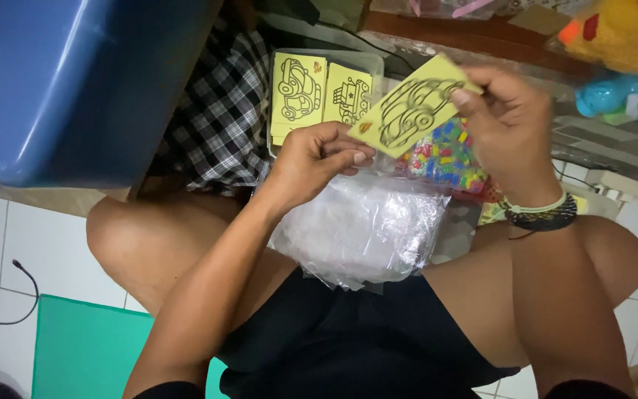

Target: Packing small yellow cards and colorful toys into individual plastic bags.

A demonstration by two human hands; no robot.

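A yellow card with a black outline drawing of a car (410, 107) is held up between both hands. My left hand (317, 159) pinches its lower left corner. My right hand (507, 122) grips its upper right edge; bracelets circle that wrist. Under the hands a stack of clear plastic sleeves (359, 229) rests on my lap. Behind the card, a clear plastic box (374, 63) holds two piles of similar yellow cards (300, 92), with vehicle drawings facing up.
A bag of small multicoloured pieces (444, 157) lies right of the sleeves. A blue plastic tub (75, 81) fills the upper left, checked cloth (219, 118) beside it. Plush toys (618, 52) sit at upper right. A green mat (86, 347) and a black cable (23, 284) lie on white floor tiles.
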